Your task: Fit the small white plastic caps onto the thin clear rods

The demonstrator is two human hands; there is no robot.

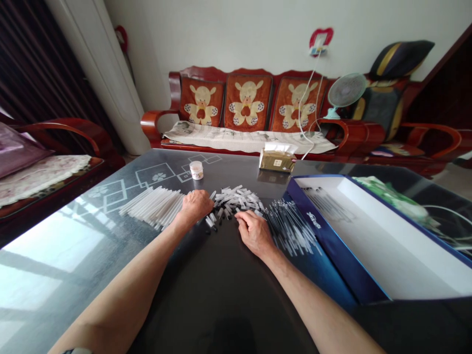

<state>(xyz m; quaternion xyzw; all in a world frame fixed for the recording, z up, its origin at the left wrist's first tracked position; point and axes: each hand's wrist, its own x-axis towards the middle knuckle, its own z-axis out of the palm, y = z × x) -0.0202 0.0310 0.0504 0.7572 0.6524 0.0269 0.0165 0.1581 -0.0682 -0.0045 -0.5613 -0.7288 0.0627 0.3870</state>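
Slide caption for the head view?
Left hand and right hand at the small pieces piled between white tubes and thin rods.

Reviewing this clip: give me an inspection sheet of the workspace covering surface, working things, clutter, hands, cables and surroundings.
Surface: dark, glossy table with pale square patterns and bright reflections at left.
Working things: pale tubes at left, small white and black pieces in the middle, thin rods at right.
Clutter: small cup, tissue box, open blue box with some rods inside, green-and-white package.
Hands: left hand beside the tubes, right hand at the pieces' near edge; grips unclear.
Cables: white cord hanging before the sofa.
Surroundings: patterned cushions, fan.
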